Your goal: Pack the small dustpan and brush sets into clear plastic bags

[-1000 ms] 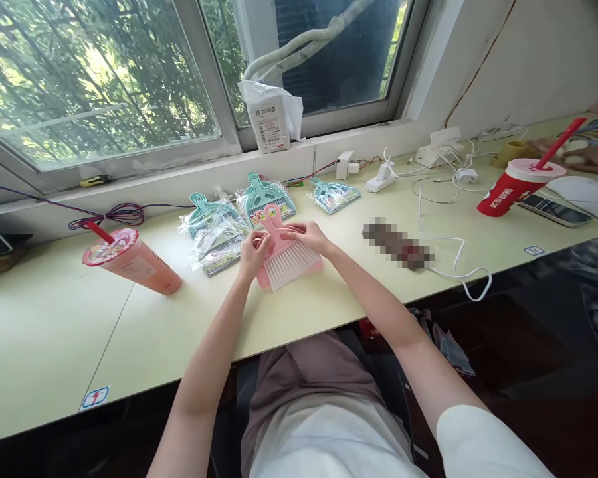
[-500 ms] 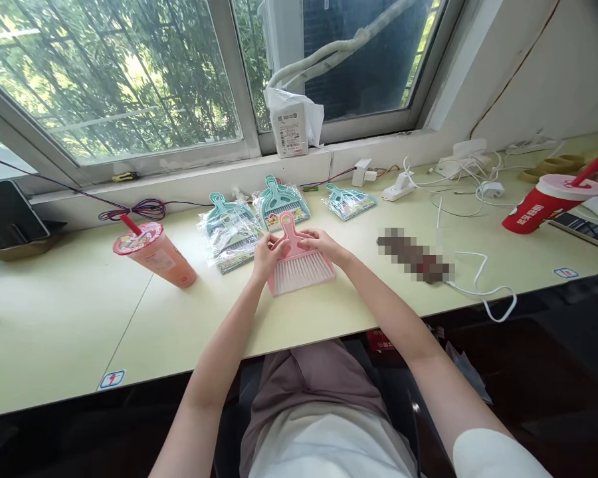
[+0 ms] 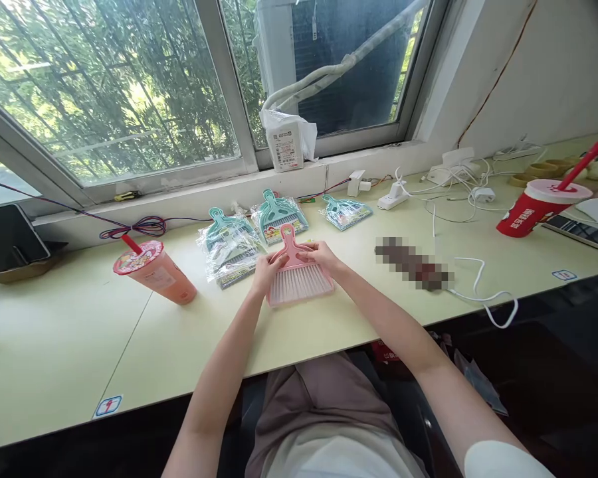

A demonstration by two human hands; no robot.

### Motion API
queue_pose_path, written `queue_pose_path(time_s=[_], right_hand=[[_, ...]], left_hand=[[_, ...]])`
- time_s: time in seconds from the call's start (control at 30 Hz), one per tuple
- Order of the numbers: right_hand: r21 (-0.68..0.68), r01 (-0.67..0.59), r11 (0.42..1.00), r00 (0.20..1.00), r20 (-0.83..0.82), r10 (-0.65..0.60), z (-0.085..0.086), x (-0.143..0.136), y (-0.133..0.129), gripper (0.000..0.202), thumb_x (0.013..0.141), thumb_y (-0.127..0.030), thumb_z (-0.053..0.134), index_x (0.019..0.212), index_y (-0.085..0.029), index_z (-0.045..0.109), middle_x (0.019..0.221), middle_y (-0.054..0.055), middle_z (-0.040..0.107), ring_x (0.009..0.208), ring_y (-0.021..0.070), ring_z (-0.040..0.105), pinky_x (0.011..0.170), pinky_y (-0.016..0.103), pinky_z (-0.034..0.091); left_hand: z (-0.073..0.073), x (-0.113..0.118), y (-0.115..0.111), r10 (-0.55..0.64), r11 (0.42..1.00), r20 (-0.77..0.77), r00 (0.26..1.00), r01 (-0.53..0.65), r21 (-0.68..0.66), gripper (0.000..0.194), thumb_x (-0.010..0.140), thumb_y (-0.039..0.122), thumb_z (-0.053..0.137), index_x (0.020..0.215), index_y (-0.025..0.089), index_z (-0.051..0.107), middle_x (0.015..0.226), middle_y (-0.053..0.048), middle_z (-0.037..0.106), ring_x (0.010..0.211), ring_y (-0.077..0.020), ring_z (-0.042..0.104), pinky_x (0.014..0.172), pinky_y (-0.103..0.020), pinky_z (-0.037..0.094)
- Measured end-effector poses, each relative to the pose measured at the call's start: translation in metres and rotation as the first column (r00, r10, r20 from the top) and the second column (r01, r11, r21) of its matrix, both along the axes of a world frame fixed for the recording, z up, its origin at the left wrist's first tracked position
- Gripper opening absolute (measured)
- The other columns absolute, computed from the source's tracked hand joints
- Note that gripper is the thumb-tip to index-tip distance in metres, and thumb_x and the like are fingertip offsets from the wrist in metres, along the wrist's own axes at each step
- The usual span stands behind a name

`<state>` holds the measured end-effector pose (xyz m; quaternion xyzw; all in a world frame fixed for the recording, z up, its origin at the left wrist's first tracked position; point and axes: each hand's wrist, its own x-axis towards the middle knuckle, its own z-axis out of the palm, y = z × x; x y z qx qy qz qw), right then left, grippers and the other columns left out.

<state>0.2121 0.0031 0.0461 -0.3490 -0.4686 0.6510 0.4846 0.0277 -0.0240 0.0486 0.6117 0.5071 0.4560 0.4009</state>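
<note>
A pink mini dustpan with a matching hand brush nested in it lies in front of me, its handle pointing at the window and its white bristles facing me. On its left side, my left hand grips it with the thumb on top. My right hand holds the right side, fingers near the base of the handle. Just beyond are several green dustpan-and-brush sets in clear wrap: a stacked pile at the left, one set in the middle and another to the right.
A pink drink cup with a red straw stands on the left of the table. To the right lie a pixelated dark object, a white cable, a power strip and a red cup. A person's hand shows at the right edge.
The camera view has tilted slightly upward, so everything sits a little lower in the picture. Both hands stay on the pink dustpan and brush, which has hardly moved.
</note>
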Motion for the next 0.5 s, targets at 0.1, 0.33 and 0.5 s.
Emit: queue_pose_path(time_s=[0.1, 0.33, 0.5], right_hand=[[0.069, -0.065, 0.995, 0.998, -0.004, 0.066, 0.0, 0.004, 0.001, 0.042, 0.055, -0.027, 0.085, 0.095, -0.017, 0.073, 0.094, 0.005, 0.073, 0.088, 0.0194, 0.068, 0.087, 0.033, 0.052], [0.083, -0.124, 0.989, 0.992, 0.023, 0.123, -0.001, 0.015, 0.016, 0.047, 0.081, -0.056, 0.062, 0.107, -0.017, 0.069, 0.105, 0.009, 0.071, 0.098, 0.0212, 0.066, 0.087, 0.035, 0.053], [0.381, 0.082, 0.921, 0.82, 0.499, -0.28, -0.009, 0.041, 0.037, 0.032, 0.089, -0.039, 0.055, 0.109, -0.018, 0.067, 0.118, 0.009, 0.067, 0.109, 0.021, 0.061, 0.092, 0.034, 0.048]], left_hand=[[0.0, 0.003, 0.001, 0.042, 0.999, 0.028, 0.999, -0.042, -0.002, 0.04, 0.069, 0.054, 0.069, 0.068, 0.014, 0.067, 0.061, -0.001, 0.058, 0.059, -0.0141, 0.053, 0.058, -0.026, 0.039], [0.004, -0.011, 0.005, -0.124, 0.975, 0.014, 0.992, 0.124, -0.182, 0.038, 0.065, 0.05, 0.074, 0.083, 0.017, 0.072, 0.072, -0.008, 0.068, 0.068, -0.023, 0.065, 0.063, -0.032, 0.05], [-0.001, -0.012, 0.008, -0.164, 0.974, 0.107, 0.981, 0.178, -0.138, 0.047, 0.056, 0.04, 0.082, 0.095, 0.016, 0.071, 0.087, -0.011, 0.072, 0.08, -0.0265, 0.068, 0.069, -0.036, 0.055]])
